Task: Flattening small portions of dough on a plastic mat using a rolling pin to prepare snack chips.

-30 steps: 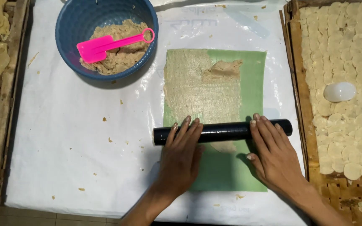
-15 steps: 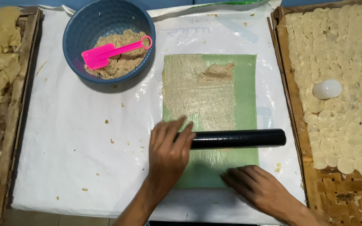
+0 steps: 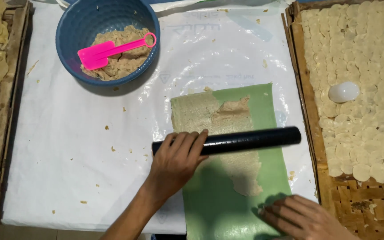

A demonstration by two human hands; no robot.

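White plastic sheet (image 3: 90,146) between woven trays (image 3: 370,200); left hand (image 3: 176,162) flat, uncurled on black roller (image 3: 245,140); right hand (image 3: 303,218) flat, gripping nothing, pressing green mat (image 3: 214,209).

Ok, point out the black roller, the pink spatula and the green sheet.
black roller (image 3: 250,139), head view, middle of its bare barrel.
pink spatula (image 3: 95,55), head view, on its flat blade.
green sheet (image 3: 270,106), head view, bare upper right part.
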